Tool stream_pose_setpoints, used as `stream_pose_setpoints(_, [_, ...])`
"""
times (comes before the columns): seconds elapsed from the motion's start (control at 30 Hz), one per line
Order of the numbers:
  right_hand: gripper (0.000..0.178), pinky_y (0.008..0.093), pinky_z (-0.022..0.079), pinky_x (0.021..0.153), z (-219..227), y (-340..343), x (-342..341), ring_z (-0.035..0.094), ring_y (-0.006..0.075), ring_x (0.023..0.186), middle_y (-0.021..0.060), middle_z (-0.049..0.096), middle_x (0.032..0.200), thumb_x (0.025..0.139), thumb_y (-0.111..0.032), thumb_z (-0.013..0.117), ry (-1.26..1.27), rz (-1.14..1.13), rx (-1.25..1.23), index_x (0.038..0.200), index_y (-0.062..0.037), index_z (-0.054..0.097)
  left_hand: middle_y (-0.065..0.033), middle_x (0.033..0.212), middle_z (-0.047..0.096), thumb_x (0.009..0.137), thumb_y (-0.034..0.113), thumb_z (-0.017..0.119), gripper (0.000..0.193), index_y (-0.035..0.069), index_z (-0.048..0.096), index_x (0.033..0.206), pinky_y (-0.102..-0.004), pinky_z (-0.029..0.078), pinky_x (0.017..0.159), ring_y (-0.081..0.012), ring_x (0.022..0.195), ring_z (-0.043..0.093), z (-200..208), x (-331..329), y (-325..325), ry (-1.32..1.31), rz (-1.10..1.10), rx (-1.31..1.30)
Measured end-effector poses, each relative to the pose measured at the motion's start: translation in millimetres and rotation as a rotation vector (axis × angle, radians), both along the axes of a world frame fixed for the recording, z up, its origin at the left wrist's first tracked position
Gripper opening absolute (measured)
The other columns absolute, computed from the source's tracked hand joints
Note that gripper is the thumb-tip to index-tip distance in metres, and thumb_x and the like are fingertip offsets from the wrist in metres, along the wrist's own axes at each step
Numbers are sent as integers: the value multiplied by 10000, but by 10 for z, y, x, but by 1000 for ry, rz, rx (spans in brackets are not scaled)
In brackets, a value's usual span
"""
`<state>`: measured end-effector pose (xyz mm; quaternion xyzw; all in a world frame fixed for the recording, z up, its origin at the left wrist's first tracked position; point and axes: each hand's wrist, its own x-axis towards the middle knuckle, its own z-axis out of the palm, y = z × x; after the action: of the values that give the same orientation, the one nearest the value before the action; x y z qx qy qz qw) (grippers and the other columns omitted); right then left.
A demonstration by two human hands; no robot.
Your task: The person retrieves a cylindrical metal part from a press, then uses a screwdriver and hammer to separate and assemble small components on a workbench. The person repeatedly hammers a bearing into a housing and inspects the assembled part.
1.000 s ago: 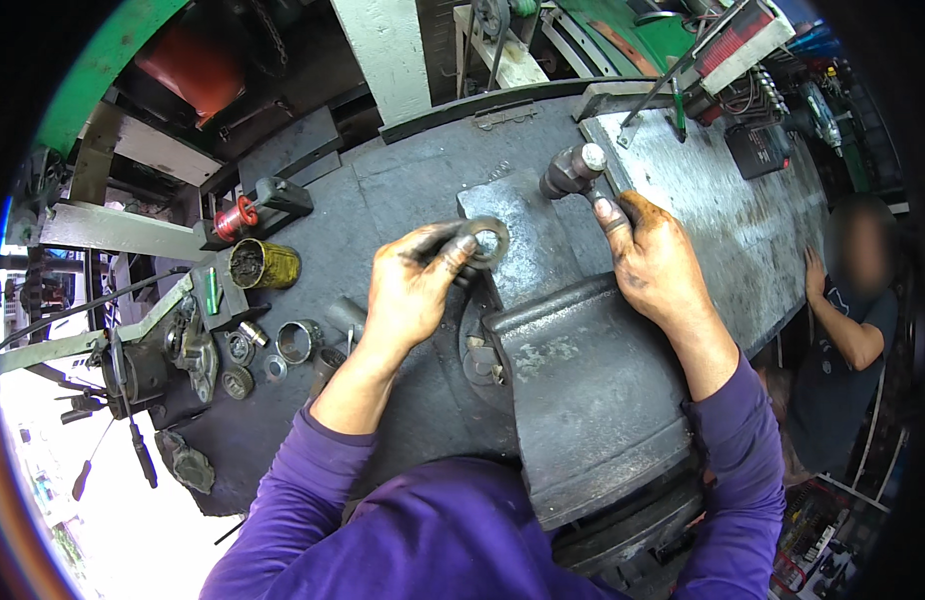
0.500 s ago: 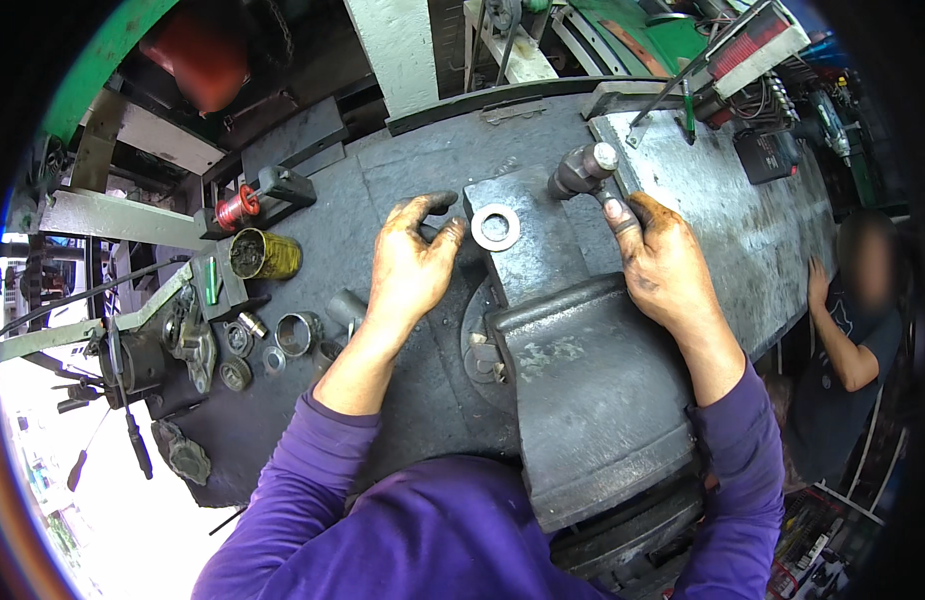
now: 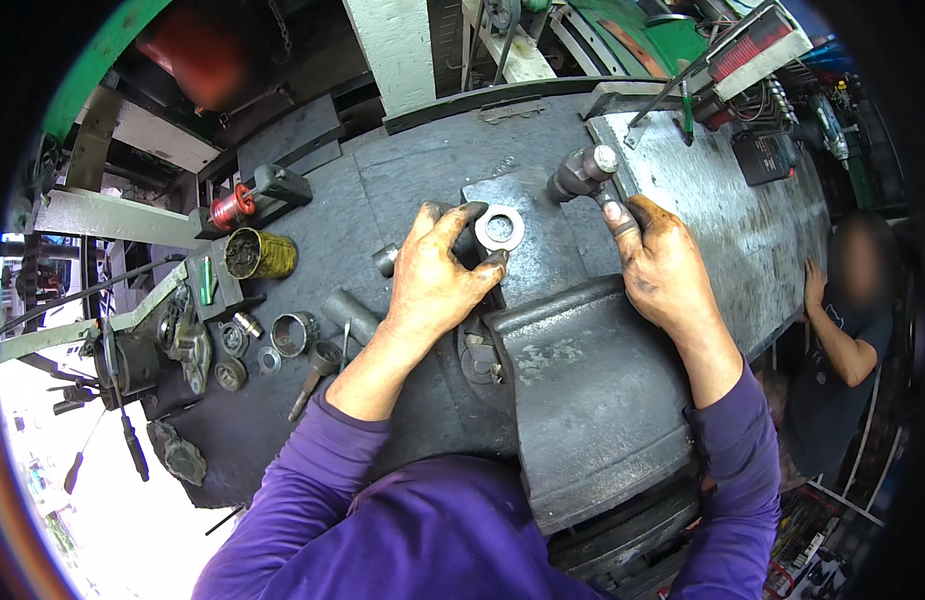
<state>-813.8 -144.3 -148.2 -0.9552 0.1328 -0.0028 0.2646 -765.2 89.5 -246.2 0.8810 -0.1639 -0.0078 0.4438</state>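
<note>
Left hand point(image 3: 433, 275) spread at metal ring point(image 3: 519, 234); can't tell if pinching. Ring already laid flat on bench vise point(image 3: 593, 375). Right hand point(image 3: 663, 258) closed round hammer point(image 3: 585, 170); head apart from ring, no contact yet. Farther, left of left hand: yellow can point(image 3: 271, 255), surface point(image 3: 413, 155).

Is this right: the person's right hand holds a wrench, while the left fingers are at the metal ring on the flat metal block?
Not quite: the right hand holds a hammer, not a wrench, as the head view shows. The left fingers are indeed at the metal ring on the flat metal block.
</note>
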Motion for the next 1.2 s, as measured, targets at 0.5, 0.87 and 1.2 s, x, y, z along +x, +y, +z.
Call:
stream_pose_setpoints(0.5, [472,535,548,876,26,34,-34,699,503,995,323,723,972,1072,-397,575,28,75,-10,1179,47,692,-138,1122,638,719,201,928,618,89,725,1292,-410,556,916,-294,1057,660,21,48,-41,52,-27,-38])
stream_pose_setpoints(0.87, [457,559,539,855,67,135,-39,700,495,970,308,719,919,1080,-408,541,75,89,-115,1127,23,685,-128,1119,597,730,241,938,613,108,737,1294,-398,538,949,-296,1074,636,15,8,-70,5,-9,18])
stream_pose_setpoints(1.2, [476,564,550,881,-53,-19,-32,708,475,1009,277,739,991,1082,-429,513,77,106,-95,1099,10,698,-154,1195,706,866,179,858,609,91,657,1434,-380,520,1009,-264,1136,671,74,280,125,88,-296,64])
